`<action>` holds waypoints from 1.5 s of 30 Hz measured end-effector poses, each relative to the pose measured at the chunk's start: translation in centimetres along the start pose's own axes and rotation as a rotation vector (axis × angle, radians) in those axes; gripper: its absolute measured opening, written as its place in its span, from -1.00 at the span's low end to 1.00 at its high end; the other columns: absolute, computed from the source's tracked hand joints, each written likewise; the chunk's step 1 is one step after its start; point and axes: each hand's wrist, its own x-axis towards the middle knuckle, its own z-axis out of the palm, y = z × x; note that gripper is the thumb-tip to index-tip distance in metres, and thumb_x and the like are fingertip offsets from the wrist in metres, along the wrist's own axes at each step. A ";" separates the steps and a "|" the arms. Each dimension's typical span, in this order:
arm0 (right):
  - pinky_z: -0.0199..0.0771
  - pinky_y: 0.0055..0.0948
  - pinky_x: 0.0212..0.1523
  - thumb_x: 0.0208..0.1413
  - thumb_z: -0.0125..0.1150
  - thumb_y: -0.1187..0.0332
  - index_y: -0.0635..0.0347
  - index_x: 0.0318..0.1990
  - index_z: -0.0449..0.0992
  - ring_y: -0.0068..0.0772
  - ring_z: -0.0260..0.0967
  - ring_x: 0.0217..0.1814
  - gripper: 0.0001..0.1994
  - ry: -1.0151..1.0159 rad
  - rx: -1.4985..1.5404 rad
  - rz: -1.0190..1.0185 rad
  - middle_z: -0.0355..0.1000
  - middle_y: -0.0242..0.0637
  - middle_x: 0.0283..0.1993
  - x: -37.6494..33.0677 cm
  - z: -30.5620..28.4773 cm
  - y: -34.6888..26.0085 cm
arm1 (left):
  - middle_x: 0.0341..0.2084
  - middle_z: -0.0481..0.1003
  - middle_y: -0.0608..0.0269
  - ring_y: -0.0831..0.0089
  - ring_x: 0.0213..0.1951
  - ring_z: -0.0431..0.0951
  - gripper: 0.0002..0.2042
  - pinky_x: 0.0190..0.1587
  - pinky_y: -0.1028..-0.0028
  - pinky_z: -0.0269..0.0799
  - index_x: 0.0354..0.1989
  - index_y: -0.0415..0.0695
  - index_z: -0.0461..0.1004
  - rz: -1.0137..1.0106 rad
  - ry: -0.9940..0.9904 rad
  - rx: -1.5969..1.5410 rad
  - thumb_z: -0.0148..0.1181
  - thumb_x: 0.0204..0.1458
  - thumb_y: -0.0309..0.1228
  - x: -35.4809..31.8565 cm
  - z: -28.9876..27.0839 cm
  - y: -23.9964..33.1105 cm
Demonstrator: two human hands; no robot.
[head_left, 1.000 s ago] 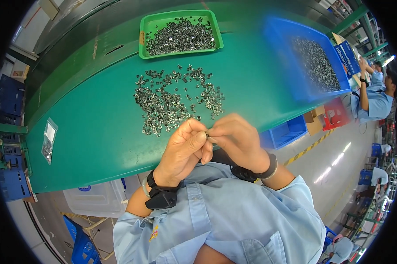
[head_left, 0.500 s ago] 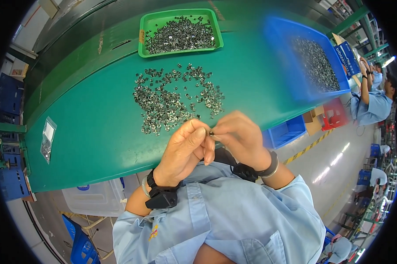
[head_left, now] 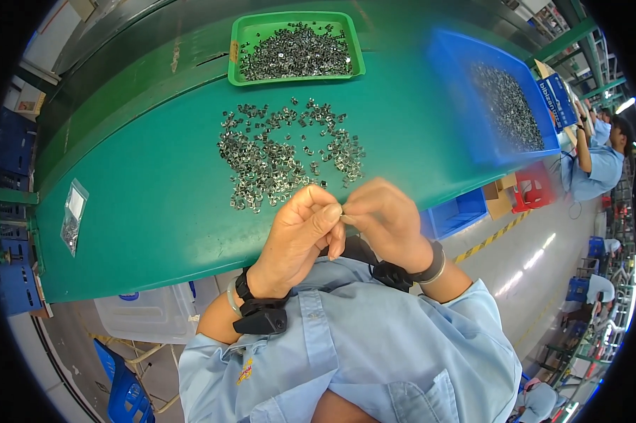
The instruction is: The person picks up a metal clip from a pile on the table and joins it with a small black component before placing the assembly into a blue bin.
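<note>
My left hand (head_left: 297, 236) and my right hand (head_left: 390, 224) meet at the table's near edge, thumbs and forefingers pinched tip to tip. A tiny metal piece is gripped between them, mostly hidden by the fingertips. Just beyond my hands, a loose spread of small black and silver metal parts (head_left: 268, 169) covers part of the green tabletop (head_left: 149, 197). Behind that spread stands a green tray (head_left: 235, 70) heaped with the same kind of parts.
A large blue bin (head_left: 459, 92) of small dark parts is at the right, blurred. A clear zip bag (head_left: 73, 215) lies on the left of the table. Beside the table's right edge are a blue crate (head_left: 459, 215) and a red stool (head_left: 531, 187). Co-workers (head_left: 593, 166) sit farther right.
The dark piece that showed between my fingertips is now mostly covered as the fingertips have drawn closer together. The view has shifted slightly; the parts and tray look unmoved.
</note>
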 end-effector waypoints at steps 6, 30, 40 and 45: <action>0.34 -0.47 -0.37 -0.10 0.26 0.59 0.17 -0.33 0.43 -0.36 0.36 -0.36 -0.82 0.018 0.060 0.049 0.42 -0.28 -0.38 -0.2 0.3 0.4 | -0.61 0.40 0.20 0.46 -0.65 0.35 -0.84 -0.57 0.48 0.27 -0.29 -0.15 0.26 -0.010 0.035 -0.006 -0.01 0.19 -0.32 -0.2 0.2 0.0; 0.40 -0.55 -0.23 0.08 0.16 0.44 0.25 -0.31 0.44 -0.55 0.37 -0.27 -0.91 -0.010 -0.104 0.230 0.44 -0.35 -0.31 11.4 -3.3 3.6 | -0.44 0.42 0.23 0.53 -0.55 0.39 -0.83 -0.49 0.54 0.33 -0.12 -0.18 0.29 0.090 0.077 -0.031 -0.08 0.22 -0.37 0.3 -1.4 0.5; 0.38 -0.52 -0.12 0.05 0.19 0.42 0.27 -0.21 0.47 -0.50 0.38 -0.18 -0.83 -0.343 -0.360 0.178 0.44 -0.35 -0.26 11.8 -5.8 7.5 | -0.45 0.42 0.21 0.51 -0.53 0.42 -0.86 -0.47 0.52 0.37 -0.14 -0.19 0.30 0.059 -0.010 -0.090 -0.11 0.22 -0.43 -0.1 -2.4 0.5; 0.38 -0.44 -0.17 -0.03 0.22 0.46 0.23 -0.27 0.50 -0.37 0.37 -0.20 -0.86 -0.450 -0.449 0.257 0.40 -0.32 -0.32 7.9 -5.8 6.4 | -0.43 0.43 0.22 0.52 -0.51 0.44 -0.87 -0.45 0.54 0.38 -0.12 -0.18 0.30 0.023 -0.045 -0.072 -0.11 0.22 -0.45 0.0 -2.3 0.5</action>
